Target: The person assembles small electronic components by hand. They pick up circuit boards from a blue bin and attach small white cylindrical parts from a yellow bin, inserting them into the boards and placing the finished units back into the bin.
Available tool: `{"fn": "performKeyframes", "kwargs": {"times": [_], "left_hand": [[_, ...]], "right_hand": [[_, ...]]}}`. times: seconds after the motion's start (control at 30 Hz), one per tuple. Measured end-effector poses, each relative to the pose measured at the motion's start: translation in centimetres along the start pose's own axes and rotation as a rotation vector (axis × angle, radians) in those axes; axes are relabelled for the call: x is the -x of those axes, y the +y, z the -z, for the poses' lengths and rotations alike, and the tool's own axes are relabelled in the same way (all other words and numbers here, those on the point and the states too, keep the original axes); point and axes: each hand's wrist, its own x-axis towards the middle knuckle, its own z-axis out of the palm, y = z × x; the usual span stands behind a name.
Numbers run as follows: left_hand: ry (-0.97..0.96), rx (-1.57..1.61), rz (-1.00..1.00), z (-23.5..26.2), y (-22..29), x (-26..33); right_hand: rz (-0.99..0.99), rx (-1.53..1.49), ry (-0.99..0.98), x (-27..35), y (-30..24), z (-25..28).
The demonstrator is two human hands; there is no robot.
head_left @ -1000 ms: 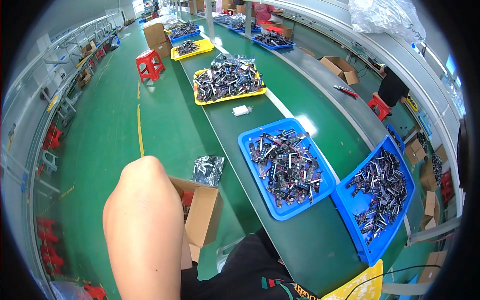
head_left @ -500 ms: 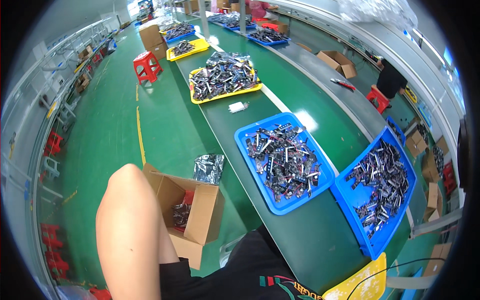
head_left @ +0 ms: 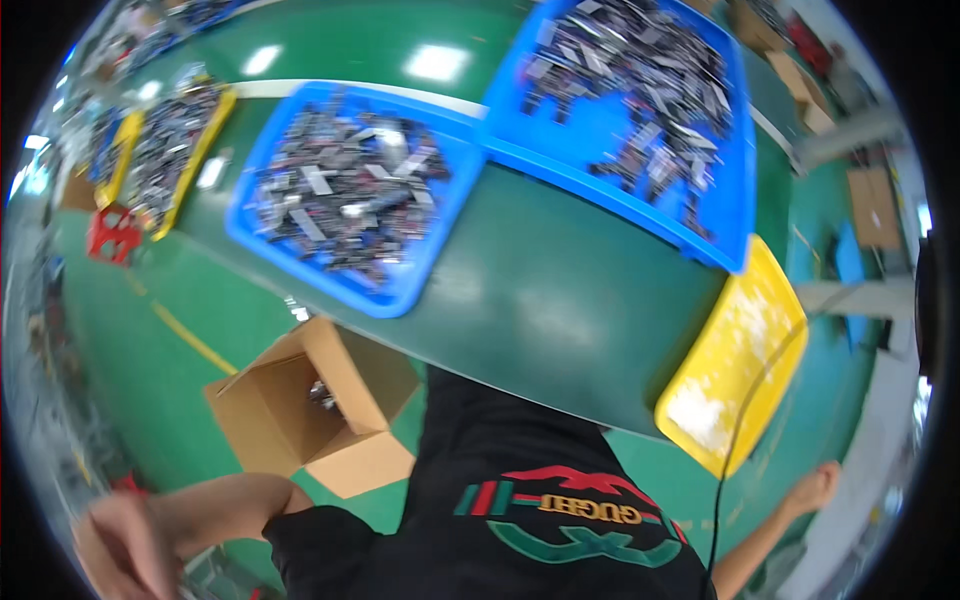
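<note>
Black shirt (head_left: 400, 555), left hand (head_left: 135, 545) blurred, right hand (head_left: 815, 487) outstretched

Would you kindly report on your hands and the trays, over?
Left hand blurred, right hand out to the right; nothing visibly held. Two blue trays loaded with small parts. Black cord crossing in front of the yellow tray.

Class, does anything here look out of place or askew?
Yes: the yellow tray at right juts beyond the green table, with its support unseen, so it looks oddly placed. Blur could hide finer damage.
</note>
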Motion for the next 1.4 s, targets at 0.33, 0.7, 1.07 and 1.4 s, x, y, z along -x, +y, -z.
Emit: {"fn": "performKeyframes", "kwargs": {"times": [0.33, 0.7, 1.07, 1.4], "left_hand": [[-1.25, -0.598, 1.33, -10.2, -11.2, 41.3], [-0.882, -0.935, 1.49, -18.1, -2.1, 44.0], [-1.436, -0.662, 1.343, -17.9, -3.6, 44.3], [-1.445, -0.879, 1.424, -18.6, -4.0, 47.0]], "right_hand": [[-0.162, 0.155, -0.608, 6.0, -14.7, -7.1], [0.009, 0.207, -0.598, 5.2, -16.5, -15.5], [-0.111, 0.273, -0.625, 7.2, -16.4, -16.7], [-0.135, 0.321, -0.637, 6.6, -17.3, -16.8]]}}
